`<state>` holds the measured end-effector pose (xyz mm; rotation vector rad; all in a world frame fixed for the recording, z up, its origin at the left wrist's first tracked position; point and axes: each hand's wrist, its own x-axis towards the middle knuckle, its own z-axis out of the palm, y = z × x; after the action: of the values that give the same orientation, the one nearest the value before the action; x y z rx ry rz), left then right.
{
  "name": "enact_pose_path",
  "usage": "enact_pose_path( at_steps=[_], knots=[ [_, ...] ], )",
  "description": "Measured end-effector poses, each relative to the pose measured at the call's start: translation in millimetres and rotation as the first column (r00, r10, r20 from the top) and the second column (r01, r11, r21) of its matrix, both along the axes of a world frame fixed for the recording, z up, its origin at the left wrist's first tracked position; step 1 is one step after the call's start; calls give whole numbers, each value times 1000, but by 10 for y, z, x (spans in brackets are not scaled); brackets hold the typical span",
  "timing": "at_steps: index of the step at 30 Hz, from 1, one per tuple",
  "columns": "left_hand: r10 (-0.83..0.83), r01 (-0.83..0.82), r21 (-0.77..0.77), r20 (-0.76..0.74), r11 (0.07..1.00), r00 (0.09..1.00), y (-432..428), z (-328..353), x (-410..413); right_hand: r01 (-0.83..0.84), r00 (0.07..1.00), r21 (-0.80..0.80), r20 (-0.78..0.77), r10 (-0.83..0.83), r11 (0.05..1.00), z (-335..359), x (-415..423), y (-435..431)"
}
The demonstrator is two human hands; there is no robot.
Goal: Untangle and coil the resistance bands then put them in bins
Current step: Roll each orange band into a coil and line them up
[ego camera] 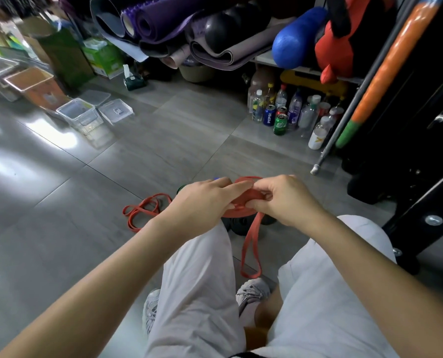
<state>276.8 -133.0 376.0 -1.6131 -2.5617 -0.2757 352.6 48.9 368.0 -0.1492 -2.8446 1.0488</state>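
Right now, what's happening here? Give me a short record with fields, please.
Activity: coiling a red band
Left hand: holds the coil
Right hand: pinches the coil's edge
Loose end: hangs down between the knees
Second red band: lies tangled on the floor, left of the hands
Clear bins: on the floor, far left, lids off

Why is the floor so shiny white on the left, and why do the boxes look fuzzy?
Head view: light glares white off the glossy floor at left; the clear bins there look smeared; the red band mid-frame looks sharper.
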Motion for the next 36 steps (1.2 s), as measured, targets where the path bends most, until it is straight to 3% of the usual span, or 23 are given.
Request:
enact_pose_path(
  at_steps=[4, 9, 13, 16, 20, 22, 25, 27, 29, 32, 36],
  knots=[
    [-3, -24, 219, 122, 975, 993, -49, 7, -22, 21, 999, -255, 32, -13, 967, 11, 24, 53],
    [16, -136, 419, 278, 898, 960, -117, -39, -91, 11, 998, -348, 58, 9, 937, -59, 60, 155],
    [-15, -310, 529, 522, 790, 853, -98, -58, -34, 9, 1000, -648, 1, -10, 761, -67, 77, 149],
    [-79, -381, 597, 600, 706, 796, -40, -71, 48, -34, 997, -775, -72, -35, 631, -39, 67, 139],
    [-134, -487, 562, 735, 668, 665, 1, -143, 119, -44, 993, -759, -106, -57, 649, 4, 44, 126],
    [-22, -468, 489, 708, 736, 706, -23, -136, 102, -8, 995, -706, -74, -62, 708, 19, 42, 143],
    [135, -286, 335, 409, 898, 903, -51, -28, 54, 17, 999, -439, -24, -31, 899, 37, 25, 167],
    [84, -121, 229, 166, 966, 982, -23, 67, 54, -11, 1000, -267, -6, 9, 964, 55, 12, 132],
    [9, -10, 142, 7, 990, 1000, 21, 124, 71, -19, 1000, -238, -13, 16, 971, 82, 10, 82],
    [10, -8, 204, -4, 979, 1000, 39, 164, 68, -35, 999, -344, -35, 25, 938, 110, 7, 53],
    [31, -123, 402, 227, 907, 973, 34, 136, 74, -60, 998, -537, -36, 48, 842, 130, 7, 123]
  ],
)
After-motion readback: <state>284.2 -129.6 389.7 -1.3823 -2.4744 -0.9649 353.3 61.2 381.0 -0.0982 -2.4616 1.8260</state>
